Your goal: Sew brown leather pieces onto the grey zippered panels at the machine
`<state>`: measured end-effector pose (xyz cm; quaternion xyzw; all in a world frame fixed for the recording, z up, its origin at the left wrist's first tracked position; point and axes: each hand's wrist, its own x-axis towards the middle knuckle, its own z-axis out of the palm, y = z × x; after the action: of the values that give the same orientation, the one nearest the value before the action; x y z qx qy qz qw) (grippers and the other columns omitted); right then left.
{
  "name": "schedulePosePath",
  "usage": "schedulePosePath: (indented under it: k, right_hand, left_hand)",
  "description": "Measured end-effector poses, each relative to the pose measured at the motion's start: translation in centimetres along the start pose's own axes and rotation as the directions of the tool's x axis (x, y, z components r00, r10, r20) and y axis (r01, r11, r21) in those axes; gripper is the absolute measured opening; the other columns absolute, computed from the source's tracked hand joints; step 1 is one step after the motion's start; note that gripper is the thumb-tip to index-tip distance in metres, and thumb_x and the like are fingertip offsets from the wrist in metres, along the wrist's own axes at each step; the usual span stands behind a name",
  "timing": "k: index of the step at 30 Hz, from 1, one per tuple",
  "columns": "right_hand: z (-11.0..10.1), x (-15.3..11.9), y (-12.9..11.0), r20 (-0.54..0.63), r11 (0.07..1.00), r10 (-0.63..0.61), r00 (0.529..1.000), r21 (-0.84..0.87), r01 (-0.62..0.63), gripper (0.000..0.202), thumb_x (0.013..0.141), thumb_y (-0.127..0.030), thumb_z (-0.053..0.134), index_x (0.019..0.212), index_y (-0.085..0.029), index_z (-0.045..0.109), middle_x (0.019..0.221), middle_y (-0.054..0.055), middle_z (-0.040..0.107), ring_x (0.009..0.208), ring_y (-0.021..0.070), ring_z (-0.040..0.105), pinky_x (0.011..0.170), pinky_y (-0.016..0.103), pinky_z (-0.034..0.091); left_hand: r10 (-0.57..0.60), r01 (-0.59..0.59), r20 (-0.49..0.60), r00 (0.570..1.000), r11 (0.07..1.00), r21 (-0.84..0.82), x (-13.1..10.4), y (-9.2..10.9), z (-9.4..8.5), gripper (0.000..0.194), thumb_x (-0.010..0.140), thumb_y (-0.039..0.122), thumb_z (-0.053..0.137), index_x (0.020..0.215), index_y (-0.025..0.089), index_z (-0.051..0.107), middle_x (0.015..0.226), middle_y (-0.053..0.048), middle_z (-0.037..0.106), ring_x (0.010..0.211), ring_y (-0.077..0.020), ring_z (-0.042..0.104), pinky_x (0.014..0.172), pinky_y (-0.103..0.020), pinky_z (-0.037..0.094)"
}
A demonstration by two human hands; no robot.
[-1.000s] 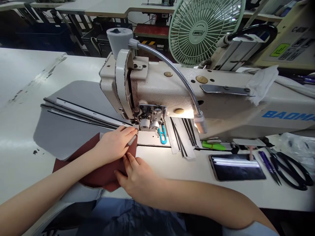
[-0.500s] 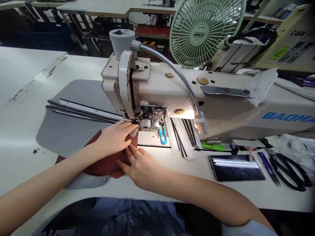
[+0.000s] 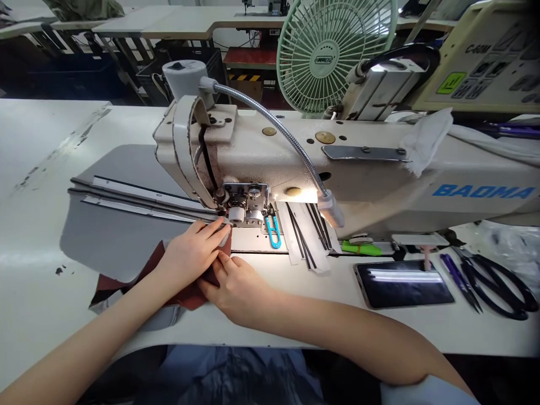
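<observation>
My left hand (image 3: 188,253) lies over the maroon fabric (image 3: 158,256), its fingers stretched toward the needle area of the sewing machine (image 3: 238,208). Close beside it, my right hand (image 3: 240,287) pinches the near edge of that fabric between thumb and fingers. The maroon fabric is attached to or lies against a large grey panel (image 3: 99,242), though the join is hidden. Two pale strips with dark edges (image 3: 143,194) run along the panel up to the machine head. My hands cover the fabric edge at the presser foot.
Blue thread snips (image 3: 273,232) stand by the needle plate. Black thin strips (image 3: 301,239) lie on white paper under the machine arm. Farther right are a phone (image 3: 405,286), purple tweezers (image 3: 460,281) and black-handled scissors (image 3: 498,284). A lamp (image 3: 331,209) hangs low; a green fan (image 3: 333,56) stands behind.
The view has shifted slightly, so the machine appears farther left. The maroon fabric is more bunched, with its folded left corner showing more. Both hands stay near the needle.
</observation>
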<state>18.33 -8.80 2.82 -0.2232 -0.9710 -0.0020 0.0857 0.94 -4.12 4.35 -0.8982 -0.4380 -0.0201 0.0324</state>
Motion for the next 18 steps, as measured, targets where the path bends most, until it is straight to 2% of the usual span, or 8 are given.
schedulePosePath:
  k: [3, 7, 13, 18]
  right_hand:
    - [0.1, 0.0, 0.0, -0.022, 1.0, 0.005, 1.0, -0.003, -0.005, 0.031, 0.091, -0.019, 0.048, 0.119, -0.009, 0.056, 0.109, 0.026, 0.066, 0.11, 0.0331, 0.057, 0.087, 0.045, 0.043]
    - [0.1, 0.0, 0.0, -0.028, 1.0, 0.027, 0.999, 0.001, -0.027, 0.027, 0.089, -0.017, 0.049, 0.114, -0.011, 0.057, 0.106, 0.023, 0.066, 0.107, 0.0321, 0.057, 0.087, 0.043, 0.043]
    - [-0.2, 0.2, 0.1, -0.007, 1.0, 0.008, 1.0, -0.013, -0.008, 0.034, 0.088, -0.017, 0.049, 0.121, -0.009, 0.054, 0.107, 0.025, 0.065, 0.108, 0.0337, 0.056, 0.086, 0.043, 0.043]
    - [-0.2, 0.3, 0.1, 0.019, 1.0, 0.015, 1.0, 0.021, -0.015, 0.036, 0.089, -0.017, 0.05, 0.124, -0.009, 0.053, 0.11, 0.025, 0.064, 0.112, 0.033, 0.052, 0.086, 0.044, 0.043]
  left_hand:
    - [-0.06, 0.06, 0.005, 0.998, 0.998, -0.008, 0.7, 0.1, -0.5, 0.036, 0.088, 0.017, 0.051, 0.122, 0.018, 0.062, 0.125, -0.009, 0.063, 0.105, -0.027, 0.055, 0.084, -0.038, 0.05]
    - [-0.157, 0.163, 0.085, 0.984, 0.984, -0.071, 1.7, 0.0, -1.0, 0.035, 0.08, 0.015, 0.056, 0.114, 0.016, 0.062, 0.111, -0.009, 0.064, 0.103, -0.0273, 0.054, 0.074, -0.036, 0.052]
    - [-0.071, 0.076, 0.063, 0.995, 0.995, -0.071, 0.8, 0.1, -0.7, 0.039, 0.087, 0.015, 0.051, 0.126, 0.019, 0.057, 0.127, -0.005, 0.06, 0.112, -0.0235, 0.051, 0.071, -0.031, 0.053]
    - [-0.067, 0.08, 0.114, 0.991, 0.991, -0.111, 1.2, -0.3, -0.8, 0.037, 0.085, 0.013, 0.05, 0.12, 0.022, 0.059, 0.119, -0.004, 0.063, 0.11, -0.0229, 0.052, 0.067, -0.031, 0.05]
